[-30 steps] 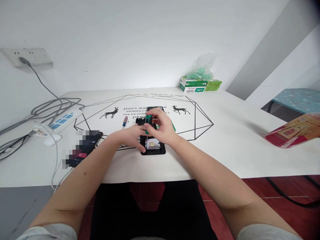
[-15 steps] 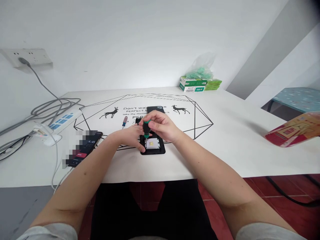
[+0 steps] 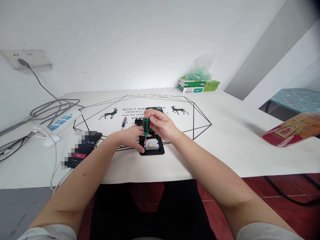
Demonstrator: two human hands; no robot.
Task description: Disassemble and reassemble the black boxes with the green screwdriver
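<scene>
Head view: one bench [image 3: 225, 146], two bare hands at work near its front edge. Right hand [image 3: 163, 124]: grip clamped on one green-and-black screwdriver [image 3: 146, 127], handle near upright, shaft pointing down at the left side of one open black phone housing [image 3: 151, 152]. Whether the tip touches, cannot tell. Housing lies flat on the bench; inside, one silvery plate [image 3: 155, 144] bearing one gold-coloured square [image 3: 150, 144].

Left hand [image 3: 130, 137]: grip apart, thumb at the housing's left edge, fingers spread beyond it, one fingertip showing just past the shaft.

Second screwdriver [image 3: 124, 122], reddish and blue handle, lies beyond the left hand. One dark phone [image 3: 158, 109] behind the right hand, partly covered. One lit phone [image 3: 90, 145] by the left forearm, beside one power strip [image 3: 63, 122]. Two printed deer, one each side of the lettering.
</scene>
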